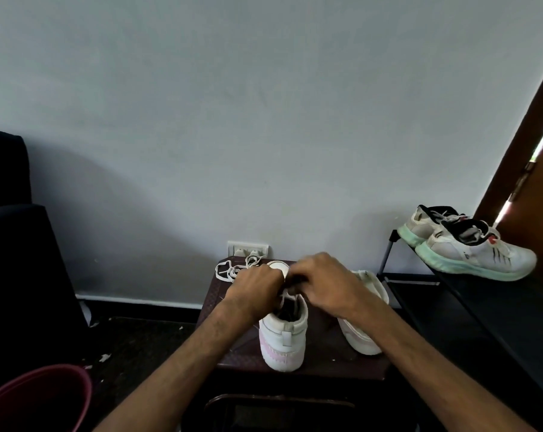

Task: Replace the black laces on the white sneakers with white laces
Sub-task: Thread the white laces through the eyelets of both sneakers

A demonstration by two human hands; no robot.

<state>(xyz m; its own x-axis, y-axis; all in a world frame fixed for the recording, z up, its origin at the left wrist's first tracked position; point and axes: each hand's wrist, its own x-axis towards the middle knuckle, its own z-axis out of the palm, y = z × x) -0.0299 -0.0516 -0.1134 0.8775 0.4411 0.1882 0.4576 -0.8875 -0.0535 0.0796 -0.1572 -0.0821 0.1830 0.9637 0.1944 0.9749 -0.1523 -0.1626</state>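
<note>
Centrally, 2 hands are seen bent over 1 white sneaker (284, 341) with a pink heel patch, which is stood upright on a small dark brown table (321, 350), heel toward the camera. The left hand (255, 286) and the right hand (324, 280) are brought together above the lacing area, knuckles up and fingers curled downward. What is pinched there cannot be told, since the fingertips are hidden behind the backs of the hands (only a dark patch and a pale strand are glimpsed between them). A second white sneaker (362, 335) is placed just beside the first, on its right, and is partly covered by the right forearm. Loose white laces (233, 269) are heaped at the table's far left corner, near a wall socket (248, 249). On a dark rack (482, 307) to the right, 2 white shoes with green soles (469, 244) are kept. A red bucket (45, 394) is cut off at the lower left.
</note>
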